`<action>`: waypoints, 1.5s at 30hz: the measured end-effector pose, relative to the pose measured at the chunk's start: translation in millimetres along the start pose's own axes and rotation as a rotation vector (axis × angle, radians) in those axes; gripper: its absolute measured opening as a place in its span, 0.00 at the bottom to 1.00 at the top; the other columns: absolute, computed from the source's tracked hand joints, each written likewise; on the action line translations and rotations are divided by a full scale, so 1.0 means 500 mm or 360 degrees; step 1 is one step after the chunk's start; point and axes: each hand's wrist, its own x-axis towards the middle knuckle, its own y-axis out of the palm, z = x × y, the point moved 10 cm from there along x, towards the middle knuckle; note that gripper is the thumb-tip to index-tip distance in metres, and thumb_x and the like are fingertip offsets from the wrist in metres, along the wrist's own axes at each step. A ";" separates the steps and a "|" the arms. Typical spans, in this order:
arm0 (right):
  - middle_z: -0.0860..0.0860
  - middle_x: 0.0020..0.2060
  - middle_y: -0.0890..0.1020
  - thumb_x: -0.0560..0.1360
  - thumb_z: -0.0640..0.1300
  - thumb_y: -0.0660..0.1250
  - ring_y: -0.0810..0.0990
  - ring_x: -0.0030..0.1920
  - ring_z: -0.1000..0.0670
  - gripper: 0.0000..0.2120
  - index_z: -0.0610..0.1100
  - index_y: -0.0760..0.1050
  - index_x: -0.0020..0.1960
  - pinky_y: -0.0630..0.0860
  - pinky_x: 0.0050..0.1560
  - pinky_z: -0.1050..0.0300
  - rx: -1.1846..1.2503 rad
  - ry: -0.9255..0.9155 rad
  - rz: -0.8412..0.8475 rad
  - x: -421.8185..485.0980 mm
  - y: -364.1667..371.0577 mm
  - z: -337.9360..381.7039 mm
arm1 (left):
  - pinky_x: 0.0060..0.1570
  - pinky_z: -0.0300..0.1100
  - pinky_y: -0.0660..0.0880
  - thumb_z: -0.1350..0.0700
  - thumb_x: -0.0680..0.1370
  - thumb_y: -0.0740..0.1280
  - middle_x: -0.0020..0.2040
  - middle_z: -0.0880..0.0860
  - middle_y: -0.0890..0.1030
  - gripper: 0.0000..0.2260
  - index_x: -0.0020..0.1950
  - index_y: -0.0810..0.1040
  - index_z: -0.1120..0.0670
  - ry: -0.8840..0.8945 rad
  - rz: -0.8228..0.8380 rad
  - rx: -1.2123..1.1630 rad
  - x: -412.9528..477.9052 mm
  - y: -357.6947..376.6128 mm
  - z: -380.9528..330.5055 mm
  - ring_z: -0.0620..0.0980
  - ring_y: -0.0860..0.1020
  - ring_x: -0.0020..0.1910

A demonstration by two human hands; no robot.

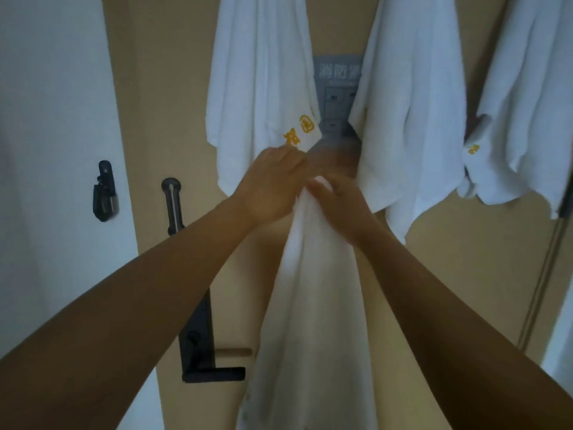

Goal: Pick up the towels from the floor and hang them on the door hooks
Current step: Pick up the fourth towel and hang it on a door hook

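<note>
Hands — left, right — round towel top

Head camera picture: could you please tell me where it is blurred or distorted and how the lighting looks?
In the head view the light is dim and flat, with no glare; motion blur smears the left hand, the right hand and the lower part of the grey sign; the held towel looks soft; the wide-angle lens makes the door edge lean.

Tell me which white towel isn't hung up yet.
The low towel bunched in the left hand and right hand, trailing down past the frame. The other three towels hang higher against the door.
</note>
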 end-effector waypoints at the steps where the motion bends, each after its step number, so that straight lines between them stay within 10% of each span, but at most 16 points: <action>1: 0.59 0.33 0.74 0.78 0.39 0.61 0.75 0.33 0.69 0.14 0.49 0.73 0.35 0.67 0.36 0.79 0.0000 -0.0038 -0.0036 0.009 -0.011 0.003 | 0.50 0.52 0.74 0.61 0.69 0.59 0.49 0.58 0.83 0.15 0.51 0.79 0.59 0.0121 0.0129 0.0163 0.016 0.022 -0.007 0.58 0.80 0.52; 5: 0.54 0.39 0.77 0.78 0.41 0.61 0.76 0.39 0.64 0.06 0.44 0.77 0.47 0.68 0.37 0.78 -0.0072 -0.0006 -0.0009 0.026 -0.013 -0.037 | 0.65 0.54 0.68 0.53 0.72 0.55 0.55 0.52 0.83 0.19 0.54 0.82 0.53 0.0321 0.0494 0.0761 0.042 0.093 0.019 0.55 0.78 0.62; 9: 0.50 0.47 0.75 0.79 0.48 0.59 0.75 0.50 0.50 0.15 0.39 0.74 0.59 0.69 0.44 0.67 -0.0207 0.0142 0.0096 0.035 0.012 -0.088 | 0.72 0.61 0.39 0.45 0.81 0.49 0.76 0.55 0.60 0.23 0.74 0.61 0.51 0.0137 0.0846 0.0843 0.022 0.151 0.092 0.58 0.50 0.77; 18: 0.46 0.62 0.75 0.77 0.56 0.59 0.73 0.63 0.46 0.23 0.44 0.70 0.67 0.68 0.67 0.49 -0.0203 0.0180 0.0273 0.087 0.091 -0.088 | 0.59 0.70 0.65 0.43 0.74 0.56 0.42 0.57 0.81 0.22 0.39 0.83 0.56 0.0029 0.0682 0.0753 -0.060 0.135 0.211 0.61 0.79 0.51; 23: 0.50 0.42 0.75 0.78 0.46 0.62 0.71 0.41 0.55 0.09 0.40 0.76 0.47 0.65 0.39 0.76 -0.0276 -0.0111 0.0302 0.123 0.141 -0.016 | 0.58 0.73 0.64 0.43 0.75 0.56 0.45 0.59 0.81 0.22 0.44 0.82 0.57 -0.0048 0.0490 0.0608 -0.084 0.127 0.242 0.62 0.79 0.54; 29: 0.44 0.47 0.77 0.78 0.45 0.61 0.72 0.47 0.52 0.13 0.34 0.76 0.52 0.63 0.37 0.66 -0.0269 -0.0243 0.0268 0.177 0.180 0.013 | 0.71 0.57 0.38 0.36 0.72 0.40 0.58 0.57 0.76 0.37 0.59 0.78 0.57 -0.0271 0.0261 0.0150 -0.072 0.100 0.263 0.56 0.65 0.70; 33: 0.53 0.36 0.74 0.78 0.42 0.62 0.71 0.43 0.53 0.06 0.41 0.75 0.45 0.64 0.34 0.78 -0.0172 -0.0282 0.0165 0.224 0.178 0.047 | 0.70 0.56 0.35 0.32 0.68 0.40 0.57 0.56 0.75 0.40 0.61 0.77 0.55 -0.0372 0.0271 0.0188 -0.082 0.091 0.299 0.54 0.65 0.68; 45: 0.41 0.52 0.80 0.76 0.43 0.64 0.77 0.52 0.45 0.13 0.35 0.76 0.54 0.68 0.50 0.59 -0.0294 -0.0043 -0.0046 0.241 0.229 -0.068 | 0.72 0.59 0.43 0.27 0.63 0.46 0.59 0.57 0.72 0.41 0.60 0.75 0.55 -0.0597 0.0285 0.0217 -0.098 0.099 0.318 0.56 0.65 0.68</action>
